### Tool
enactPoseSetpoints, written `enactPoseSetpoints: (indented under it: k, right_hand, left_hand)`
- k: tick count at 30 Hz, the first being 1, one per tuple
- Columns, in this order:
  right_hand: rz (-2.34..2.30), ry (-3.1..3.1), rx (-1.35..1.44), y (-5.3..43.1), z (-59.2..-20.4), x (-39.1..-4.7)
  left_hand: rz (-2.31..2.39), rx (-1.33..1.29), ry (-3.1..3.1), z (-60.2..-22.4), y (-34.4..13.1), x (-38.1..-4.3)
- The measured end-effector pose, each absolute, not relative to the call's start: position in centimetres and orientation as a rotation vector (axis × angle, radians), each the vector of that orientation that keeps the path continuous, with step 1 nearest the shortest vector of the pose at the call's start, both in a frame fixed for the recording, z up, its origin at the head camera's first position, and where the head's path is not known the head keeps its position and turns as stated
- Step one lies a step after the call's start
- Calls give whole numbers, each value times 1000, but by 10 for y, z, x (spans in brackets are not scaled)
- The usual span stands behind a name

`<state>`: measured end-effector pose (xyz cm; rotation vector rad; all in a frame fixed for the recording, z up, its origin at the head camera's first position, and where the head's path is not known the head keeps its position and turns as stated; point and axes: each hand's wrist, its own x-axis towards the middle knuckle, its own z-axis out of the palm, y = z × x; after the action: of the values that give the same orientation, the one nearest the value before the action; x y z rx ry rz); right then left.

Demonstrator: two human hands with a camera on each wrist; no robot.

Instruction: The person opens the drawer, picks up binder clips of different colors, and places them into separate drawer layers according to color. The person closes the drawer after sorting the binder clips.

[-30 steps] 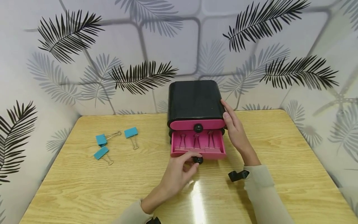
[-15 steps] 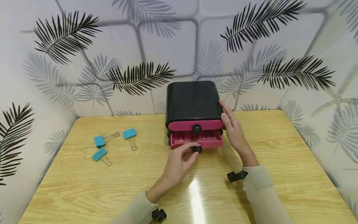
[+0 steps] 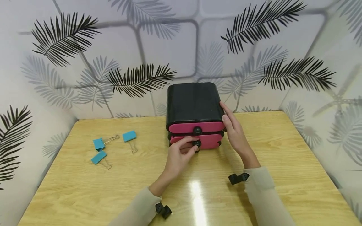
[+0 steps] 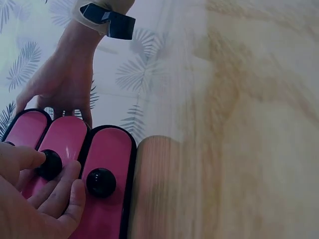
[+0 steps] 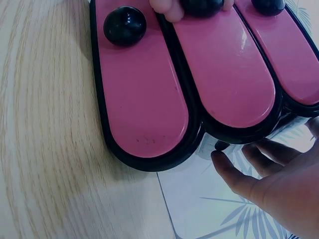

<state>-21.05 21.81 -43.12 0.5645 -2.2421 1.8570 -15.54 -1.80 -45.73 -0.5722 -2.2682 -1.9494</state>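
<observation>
A small black drawer unit (image 3: 195, 102) with three pink fronts and round black knobs stands at the back of the table. My left hand (image 3: 176, 158) pinches the knob (image 4: 50, 167) of the middle drawer (image 3: 210, 142) between thumb and fingers. That pink front sits within its black frame in the right wrist view, and the drawer's inside is hidden. At the unit's right side, my right hand (image 3: 236, 135) rests with extended fingers along the wall. The bottom drawer's front (image 5: 142, 94) is fully seen in the right wrist view, also in its frame.
Three blue binder clips lie on the wooden table (image 3: 135, 188), left of the unit: one clip (image 3: 99, 144) by another clip (image 3: 99, 157), and a third clip (image 3: 129, 136) closer to the unit. A wall with leaf-patterned covering (image 3: 169, 47) rises behind.
My left hand has pushed the middle drawer from well out back into the unit, so the binder clips seen inside are now hidden. The right hand has stayed at the unit's side.
</observation>
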Motion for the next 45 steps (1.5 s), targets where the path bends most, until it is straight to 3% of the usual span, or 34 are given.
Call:
enactPoseSetpoints:
  k: [10, 22, 31, 45]
  right_hand:
    - [1800, -2288, 549, 215, -435, -208]
    - [1796, -2259, 551, 218, -432, -210]
    - [1819, -2257, 563, 218, -432, -211]
    - [1795, -2274, 550, 218, -434, -211]
  left_hand:
    - [-2129, -491, -2116, -471, -19, -164]
    - [-1959, -586, -2224, -465, -18, -165]
    - [-2293, -792, -2192, -462, -36, -168]
    - [-2193, -979, -2325, -461, -75, -169]
